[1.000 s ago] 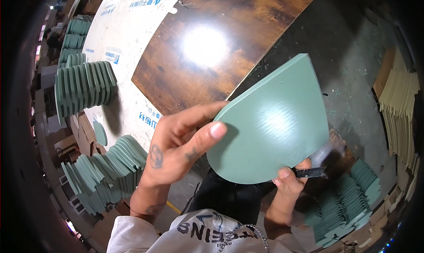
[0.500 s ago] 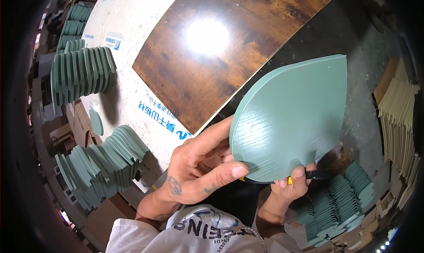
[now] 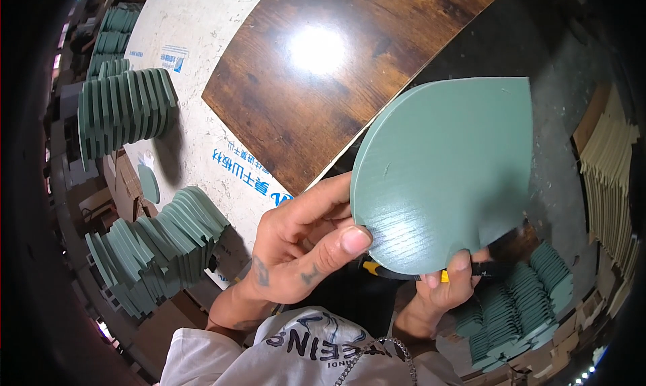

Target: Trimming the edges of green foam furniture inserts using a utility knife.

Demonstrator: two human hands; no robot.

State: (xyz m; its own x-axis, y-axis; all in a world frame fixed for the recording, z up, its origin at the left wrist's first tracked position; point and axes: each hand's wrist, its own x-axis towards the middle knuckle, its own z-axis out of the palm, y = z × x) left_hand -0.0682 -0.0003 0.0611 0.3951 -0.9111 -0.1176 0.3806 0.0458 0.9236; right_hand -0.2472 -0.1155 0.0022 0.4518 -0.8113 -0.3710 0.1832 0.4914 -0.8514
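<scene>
A green leaf-shaped board (image 3: 444, 164), rounded at one side and pointed at the far right, is held up in front of me. My left hand (image 3: 303, 244) grips its left edge, thumb on the face and fingers behind. At the lower edge, my right hand (image 3: 447, 285) has its fingers closed round a yellow-and-black utility knife (image 3: 383, 271), with fingertips also against the board. Most of the knife is hidden by the hand and board, and I cannot see a blade.
A brown wood-grain panel (image 3: 296, 103) lies on a white printed sheet (image 3: 182, 22). Standing rows of green boards (image 3: 128, 110) line the left, with another row (image 3: 161, 251) nearer. More green stacks (image 3: 518, 312) sit low at the right, below a pale stack (image 3: 609, 184).
The board has tilted to face me more fully, and its glare has moved lower. Both hands keep their grip and have barely shifted.
</scene>
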